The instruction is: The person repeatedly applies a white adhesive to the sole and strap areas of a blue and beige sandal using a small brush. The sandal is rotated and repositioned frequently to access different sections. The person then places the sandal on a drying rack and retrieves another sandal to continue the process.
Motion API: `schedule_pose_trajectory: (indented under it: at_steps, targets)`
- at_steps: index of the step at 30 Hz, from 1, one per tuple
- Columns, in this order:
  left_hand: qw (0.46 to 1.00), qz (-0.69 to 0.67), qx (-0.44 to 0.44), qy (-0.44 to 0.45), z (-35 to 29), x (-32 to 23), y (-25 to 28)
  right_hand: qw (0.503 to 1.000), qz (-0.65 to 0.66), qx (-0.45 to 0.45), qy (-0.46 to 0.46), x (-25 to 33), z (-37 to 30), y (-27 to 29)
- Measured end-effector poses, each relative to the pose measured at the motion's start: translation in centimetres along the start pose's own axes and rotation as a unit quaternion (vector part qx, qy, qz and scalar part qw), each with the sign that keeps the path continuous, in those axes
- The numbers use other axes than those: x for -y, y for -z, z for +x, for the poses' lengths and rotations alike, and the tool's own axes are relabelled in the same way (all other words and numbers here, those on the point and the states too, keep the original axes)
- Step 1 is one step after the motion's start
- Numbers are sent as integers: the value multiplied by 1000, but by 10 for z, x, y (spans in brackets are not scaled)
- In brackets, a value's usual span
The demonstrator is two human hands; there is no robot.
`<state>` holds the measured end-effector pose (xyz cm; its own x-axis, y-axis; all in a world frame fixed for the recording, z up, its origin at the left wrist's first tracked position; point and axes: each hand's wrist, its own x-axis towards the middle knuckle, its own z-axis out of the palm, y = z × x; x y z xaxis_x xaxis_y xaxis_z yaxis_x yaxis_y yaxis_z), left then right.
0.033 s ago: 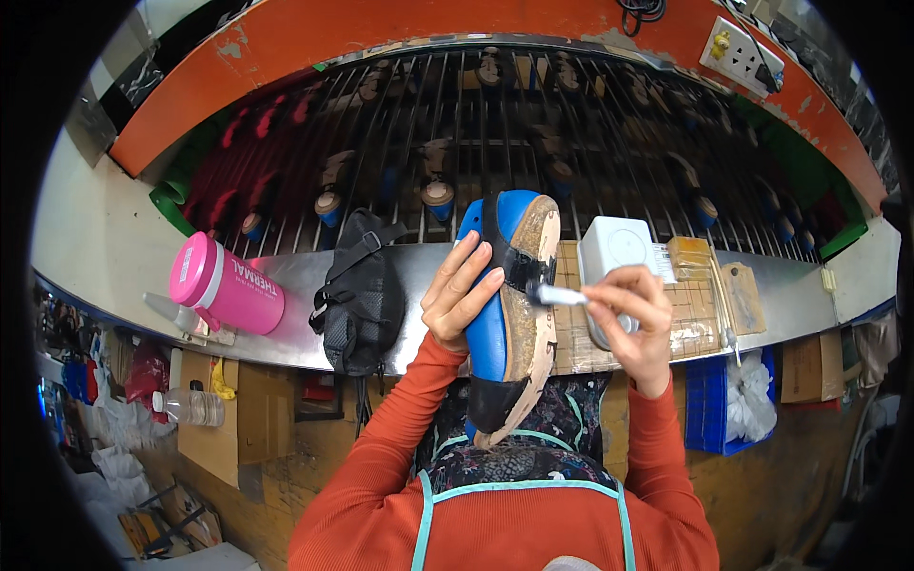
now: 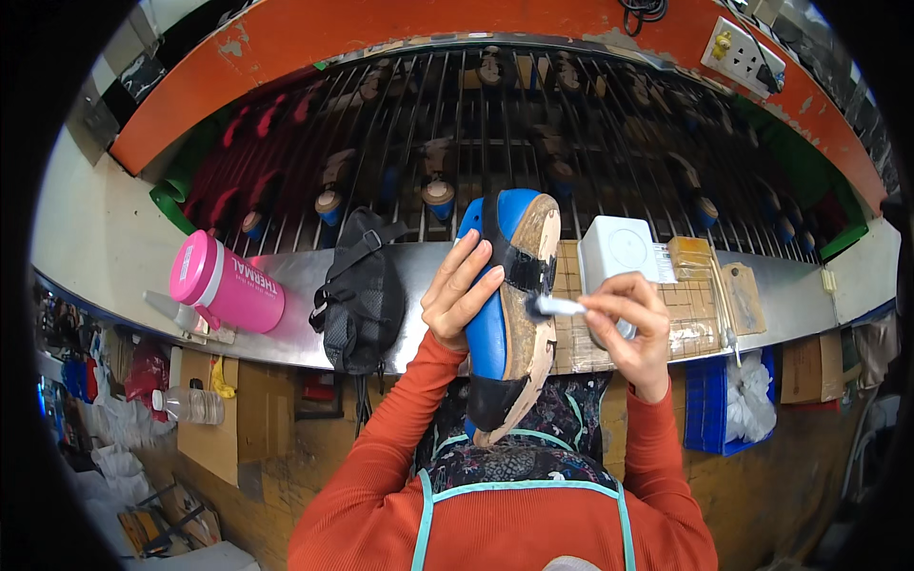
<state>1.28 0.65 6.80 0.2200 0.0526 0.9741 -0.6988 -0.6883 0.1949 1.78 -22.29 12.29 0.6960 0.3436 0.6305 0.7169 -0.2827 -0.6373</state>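
A sandal (image 2: 535, 285) with black straps is mounted on a blue shoe last (image 2: 487, 333), its brown underside facing up and to the right. My left hand (image 2: 461, 293) steadies it from the left, fingers laid over the blue side and black strap, the thumb hidden behind. Between my right thumb and fingers is a small brush (image 2: 560, 305) with a white handle; its dark bristles touch the underside just below the middle strap. My right hand (image 2: 630, 324) is closed around the handle's end. Beyond that hand stands a white container (image 2: 617, 249), partly hidden by my fingers.
A metal-rod conveyor (image 2: 381, 143) carries several more lasts under an orange hood (image 2: 428, 21). On the metal ledge stand a pink thermal jug (image 2: 228, 285) and a black mesh bag (image 2: 366, 295). A taped cardboard mat (image 2: 690, 319) lies right; below it is a blue crate (image 2: 706, 404).
The brush and my right hand have shifted slightly down along the underside, away from the middle strap. My left hand and the sandal look still.
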Motion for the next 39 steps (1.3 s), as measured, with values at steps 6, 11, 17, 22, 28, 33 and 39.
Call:
schedule_pose_trajectory:
  at_steps: [6,11,17,22,28,33,39]
  targets:
    - [999,28,19,-14,1,6,0,992,60,-40,-101,8,-19,-8]
    - [997,55,52,-15,-2,4,6,987,-138,-76,-15,13,-14,-15]
    - [995,69,71,-23,-4,7,11,954,-262,-125,74,14,-10,-26]
    - [993,71,88,-35,-4,11,15,941,-291,-144,99,15,-8,-31]
    - [996,58,62,-31,-4,18,14,975,-191,-92,69,12,2,-24]
    - [997,55,35,-34,-1,21,14,994,-109,12,14,8,8,-10]
    - [997,73,26,-32,1,21,12,998,-33,46,-36,4,1,-8]
